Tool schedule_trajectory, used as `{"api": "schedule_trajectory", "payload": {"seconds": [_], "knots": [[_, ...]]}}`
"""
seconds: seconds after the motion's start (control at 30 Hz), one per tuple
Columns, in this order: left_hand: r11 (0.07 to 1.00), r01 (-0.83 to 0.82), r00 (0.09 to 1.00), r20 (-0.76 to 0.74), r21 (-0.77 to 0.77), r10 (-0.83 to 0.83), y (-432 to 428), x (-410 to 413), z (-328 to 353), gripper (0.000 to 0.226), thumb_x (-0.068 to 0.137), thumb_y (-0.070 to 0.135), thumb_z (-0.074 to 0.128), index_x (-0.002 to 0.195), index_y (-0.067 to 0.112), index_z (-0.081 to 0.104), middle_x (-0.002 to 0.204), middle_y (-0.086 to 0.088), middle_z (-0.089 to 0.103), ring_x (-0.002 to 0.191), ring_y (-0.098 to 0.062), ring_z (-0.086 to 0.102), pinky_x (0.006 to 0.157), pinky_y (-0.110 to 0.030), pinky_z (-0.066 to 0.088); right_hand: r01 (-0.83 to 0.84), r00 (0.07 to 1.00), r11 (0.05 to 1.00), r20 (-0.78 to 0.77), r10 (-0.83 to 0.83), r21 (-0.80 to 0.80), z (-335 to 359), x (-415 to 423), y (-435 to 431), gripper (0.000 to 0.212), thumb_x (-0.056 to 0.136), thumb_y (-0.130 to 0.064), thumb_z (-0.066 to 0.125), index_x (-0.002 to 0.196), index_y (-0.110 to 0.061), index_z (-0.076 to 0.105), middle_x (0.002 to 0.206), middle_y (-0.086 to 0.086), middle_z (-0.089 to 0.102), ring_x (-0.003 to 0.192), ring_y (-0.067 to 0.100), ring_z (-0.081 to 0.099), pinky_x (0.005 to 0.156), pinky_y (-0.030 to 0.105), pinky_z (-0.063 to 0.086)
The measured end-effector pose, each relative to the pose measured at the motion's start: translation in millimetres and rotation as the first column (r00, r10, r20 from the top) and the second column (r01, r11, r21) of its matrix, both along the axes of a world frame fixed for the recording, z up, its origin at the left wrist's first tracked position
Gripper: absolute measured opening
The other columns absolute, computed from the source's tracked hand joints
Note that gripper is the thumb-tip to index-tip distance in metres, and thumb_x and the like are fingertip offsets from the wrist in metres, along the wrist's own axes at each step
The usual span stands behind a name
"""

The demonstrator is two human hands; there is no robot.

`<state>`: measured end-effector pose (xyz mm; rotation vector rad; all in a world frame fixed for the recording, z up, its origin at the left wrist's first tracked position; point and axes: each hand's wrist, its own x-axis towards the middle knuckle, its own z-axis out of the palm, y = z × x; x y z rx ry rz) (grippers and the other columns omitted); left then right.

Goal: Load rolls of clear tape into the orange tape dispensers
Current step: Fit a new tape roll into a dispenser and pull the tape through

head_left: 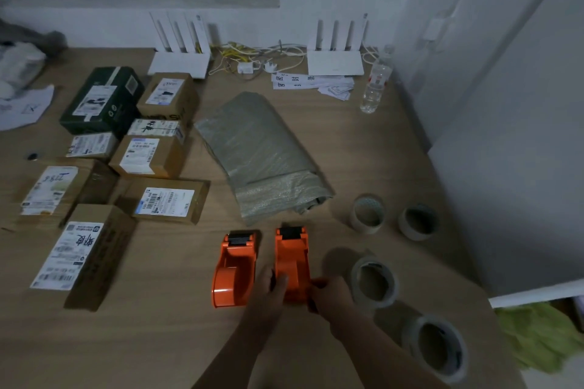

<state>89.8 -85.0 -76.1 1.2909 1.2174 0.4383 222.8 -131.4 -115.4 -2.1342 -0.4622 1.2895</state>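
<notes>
Orange tape dispenser (292,262) on the wooden table (158,341), gripped at its near end by left hand (268,294) and right hand (331,297), second dispenser (235,271) just beside it, four tape rolls (374,281) standing apart to the right.

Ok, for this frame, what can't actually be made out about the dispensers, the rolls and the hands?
- Head view: the near end of the right dispenser is covered by the left hand and right hand, so the grip there can't be judged.
- Whether the left dispenser holds tape: dim light and blur.
- How much tape is on the nearest roll: motion-blurred.
- Parcel labels: text too small.
</notes>
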Motion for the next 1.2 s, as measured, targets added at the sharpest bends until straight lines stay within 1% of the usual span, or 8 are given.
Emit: {"api": "schedule_trajectory", "payload": {"seconds": [0.2, 0.33, 0.4, 0.5, 0.63, 0.8, 1.03, 1.2], "knots": [[0.999, 0.032, 0.997, -0.066, -0.004, -0.032, 2, -4, -9, 0.014, 0.098, 0.021, 0.052, 0.097, 0.032, 0.062, 0.099, -0.002, 0.070, 0.094, -0.017, 0.066, 0.082, -0.029, 0.051, -0.046, 0.998, 0.998, 0.043, 0.048, -0.047, 0, -5, -2, 0.021, 0.078, -0.011, 0.056, 0.066, -0.013, 0.073, 0.047, -0.001, 0.062, 0.048, 0.013, 0.058, 0.055, 0.028, 0.049], [0.999, 0.046, 0.995, -0.086, 0.029, -0.043, 2, -5, -17, 0.017, 0.097, 0.025, 0.054, 0.111, 0.028, 0.063, 0.105, 0.001, 0.070, 0.100, -0.014, 0.066, 0.090, -0.037, 0.053, -0.079, 0.991, 0.996, 0.100, 0.084, -0.050, 1, -4, -3, 0.022, 0.081, -0.011, 0.059, 0.063, -0.022, 0.064, 0.054, -0.002, 0.064, 0.052, 0.014, 0.060, 0.061, 0.031, 0.054], [1.000, 0.021, 0.997, -0.070, 0.008, -0.020, 1, -4, -15, 0.017, 0.097, 0.021, 0.055, 0.110, 0.028, 0.064, 0.104, 0.004, 0.071, 0.098, -0.011, 0.066, 0.083, -0.028, 0.052, -0.075, 0.992, 0.996, 0.099, 0.080, -0.049, 0, -4, -5, 0.011, 0.081, -0.013, 0.061, 0.080, -0.020, 0.069, 0.070, 0.005, 0.072, 0.062, 0.021, 0.069, 0.070, 0.039, 0.061], [0.998, -0.035, 0.998, -0.056, -0.055, 0.032, 3, -2, -15, 0.019, 0.096, 0.019, 0.058, 0.110, 0.032, 0.059, 0.106, 0.009, 0.068, 0.096, -0.002, 0.063, 0.076, -0.018, 0.045, -0.117, 0.978, 0.991, 0.164, 0.127, -0.069, -4, -1, -6, 0.023, 0.081, -0.019, 0.063, 0.102, -0.018, 0.071, 0.094, 0.010, 0.076, 0.085, 0.027, 0.073, 0.079, 0.038, 0.060], [0.983, -0.186, 0.974, -0.131, -0.004, 0.184, 5, 2, -16, 0.039, 0.087, 0.016, 0.069, 0.123, 0.016, 0.053, 0.113, 0.000, 0.062, 0.099, -0.015, 0.059, 0.086, -0.029, 0.044, -0.093, 0.953, 0.996, 0.289, 0.092, -0.011, 6, -1, -7, 0.021, 0.088, -0.029, 0.062, 0.104, -0.018, 0.069, 0.098, 0.008, 0.075, 0.093, 0.023, 0.070, 0.075, 0.027, 0.052], [0.972, -0.119, 0.973, -0.171, 0.202, 0.155, 14, 9, 1, 0.052, 0.079, 0.032, 0.067, 0.126, 0.016, 0.054, 0.123, -0.006, 0.060, 0.112, -0.022, 0.060, 0.095, -0.044, 0.052, -0.135, 0.917, 0.986, 0.390, 0.088, 0.095, 28, 6, -7, 0.027, 0.089, -0.022, 0.062, 0.114, -0.014, 0.066, 0.101, 0.008, 0.072, 0.096, 0.022, 0.067, 0.074, 0.026, 0.044], [0.970, -0.050, 0.998, -0.020, 0.238, 0.056, 19, 41, 32, 0.036, 0.088, 0.006, 0.059, 0.120, 0.023, 0.056, 0.111, 0.008, 0.063, 0.107, -0.006, 0.060, 0.094, -0.022, 0.045, -0.196, 0.861, 0.961, 0.504, 0.074, 0.194, 52, 33, -20, 0.020, 0.088, -0.017, 0.060, 0.106, -0.016, 0.068, 0.100, 0.005, 0.073, 0.093, 0.024, 0.067, 0.079, 0.035, 0.052], [0.984, 0.058, 0.998, 0.012, 0.168, -0.061, 6, 70, 35, 0.030, 0.091, 0.003, 0.054, 0.114, 0.023, 0.057, 0.104, 0.009, 0.063, 0.098, 0.000, 0.058, 0.078, -0.010, 0.042, -0.223, 0.796, 0.972, 0.589, 0.139, 0.071, 58, 66, -36, 0.026, 0.084, -0.014, 0.058, 0.108, -0.011, 0.068, 0.108, 0.012, 0.070, 0.100, 0.032, 0.064, 0.083, 0.035, 0.047]]}}
